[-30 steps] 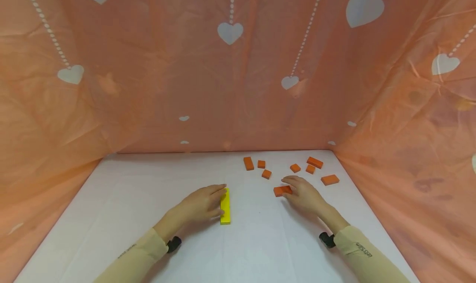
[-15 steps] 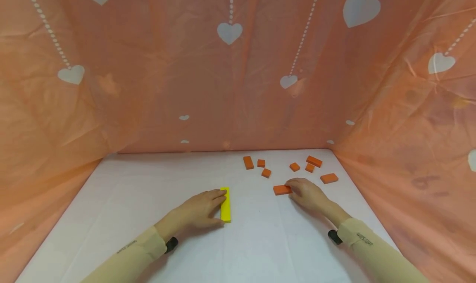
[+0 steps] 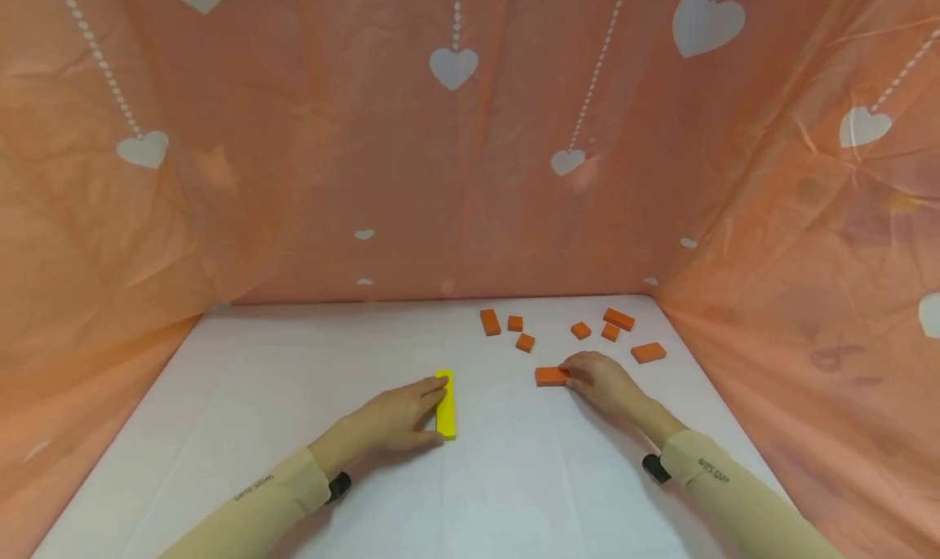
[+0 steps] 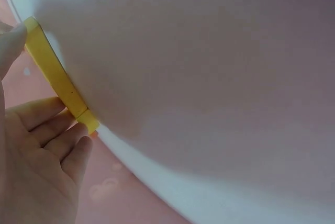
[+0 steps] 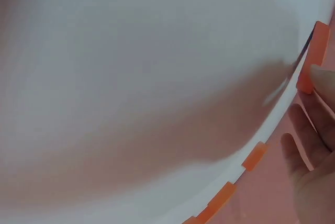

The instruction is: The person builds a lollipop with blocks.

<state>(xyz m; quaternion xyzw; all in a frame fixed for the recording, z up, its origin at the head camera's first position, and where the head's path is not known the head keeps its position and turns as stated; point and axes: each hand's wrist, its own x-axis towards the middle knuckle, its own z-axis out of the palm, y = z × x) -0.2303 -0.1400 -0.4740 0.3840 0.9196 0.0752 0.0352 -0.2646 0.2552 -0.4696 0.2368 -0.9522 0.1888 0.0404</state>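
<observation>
A long yellow block (image 3: 445,412) lies on the table, pointing away from me. My left hand (image 3: 400,419) holds it, thumb at the near end and fingertips by the far part. In the left wrist view the yellow block (image 4: 55,75) shows a seam near its finger end. To the right, my right hand (image 3: 605,383) pinches the right end of an orange rectangular block (image 3: 551,377). The right wrist view shows the thumb on this orange block (image 5: 314,56), which looks slightly raised at that moment; the fingertips behind it are partly hidden.
Several other orange pieces lie toward the back right, among them a rectangular block (image 3: 489,322), a small square block (image 3: 525,343) and another rectangular block (image 3: 649,352). The white table (image 3: 257,396) is enclosed by a peach curtain (image 3: 330,175) with hearts.
My right hand has closed its fingers on the orange block's right end and shifted it slightly left. My left hand's thumb has moved down to the yellow block's near end.
</observation>
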